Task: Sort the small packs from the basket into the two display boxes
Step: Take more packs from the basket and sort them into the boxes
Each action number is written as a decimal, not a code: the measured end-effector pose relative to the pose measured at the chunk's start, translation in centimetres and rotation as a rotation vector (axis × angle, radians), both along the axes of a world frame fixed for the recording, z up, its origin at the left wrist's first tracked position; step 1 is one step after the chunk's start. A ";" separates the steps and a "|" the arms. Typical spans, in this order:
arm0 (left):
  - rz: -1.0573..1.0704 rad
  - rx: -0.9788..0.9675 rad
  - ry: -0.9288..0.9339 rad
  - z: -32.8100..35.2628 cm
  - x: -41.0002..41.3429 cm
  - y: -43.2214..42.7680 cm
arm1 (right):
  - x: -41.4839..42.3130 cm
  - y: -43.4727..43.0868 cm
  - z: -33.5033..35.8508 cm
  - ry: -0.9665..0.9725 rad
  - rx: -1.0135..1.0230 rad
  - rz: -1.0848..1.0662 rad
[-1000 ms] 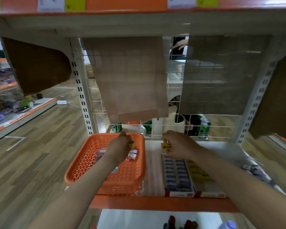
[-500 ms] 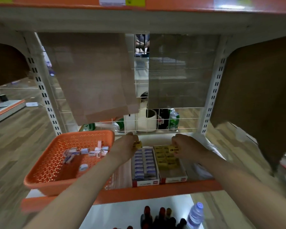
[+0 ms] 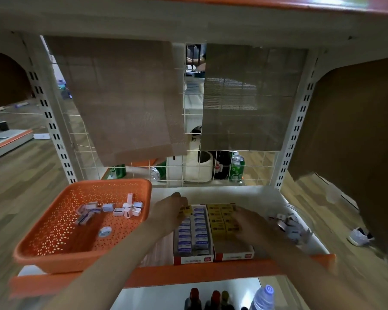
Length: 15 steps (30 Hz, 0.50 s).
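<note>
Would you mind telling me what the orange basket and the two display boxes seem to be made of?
The orange basket looks like moulded plastic: uniform colour, rounded rim, floor and walls perforated with small holes. The two display boxes are probably printed cardboard with a matte finish: thin, straight walls with red-and-white print on the front.

Left hand [image 3: 167, 212] pinches a yellow pack [image 3: 186, 210]; right hand [image 3: 250, 222] rests on boxed packs [image 3: 220, 214].

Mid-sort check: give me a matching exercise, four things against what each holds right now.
1 orange basket; 2 left display box; 3 right display box; 4 left hand
A rows of yellow packs; B single yellow pack; C loose white packs and a tape roll; D rows of blue-labelled packs
Pairs: 1-C, 2-D, 3-A, 4-B
</note>
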<state>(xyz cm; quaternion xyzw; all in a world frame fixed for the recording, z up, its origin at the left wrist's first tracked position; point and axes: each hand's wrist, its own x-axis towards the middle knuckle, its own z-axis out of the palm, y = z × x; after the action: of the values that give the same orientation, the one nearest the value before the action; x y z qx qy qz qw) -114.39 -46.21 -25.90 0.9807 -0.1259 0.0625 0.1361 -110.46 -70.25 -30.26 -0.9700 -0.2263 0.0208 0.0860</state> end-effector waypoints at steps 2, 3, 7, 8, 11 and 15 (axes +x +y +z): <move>-0.001 -0.001 0.007 -0.1 0.1 0.1 | 0.1 0.2 -0.3 0.008 -0.008 -0.012; -0.002 0.001 0.005 -0.1 0.1 0.1 | 0.2 0.2 -0.5 0.006 -0.012 -0.010; -0.010 0.001 0.001 -0.5 0.3 0.1 | 0.5 0.3 -0.8 -0.033 -0.028 -0.012; -0.011 0.003 0.004 -0.5 0.3 0.1 | 0.5 0.3 -0.9 -0.038 -0.044 -0.013; -0.008 0.006 0.008 -0.8 0.5 -0.1 | 0.5 0.4 -0.8 -0.049 -0.089 -0.033; -0.013 0.010 0.025 -1.2 0.6 -0.4 | 0.4 0.7 -0.5 -0.081 -0.101 -0.048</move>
<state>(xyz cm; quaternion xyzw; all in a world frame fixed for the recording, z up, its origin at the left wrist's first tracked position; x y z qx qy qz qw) -113.80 -46.60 -27.11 0.9812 -0.1307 0.0490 0.1333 -110.10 -69.59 -30.78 -0.9784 -0.2047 -0.0093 0.0280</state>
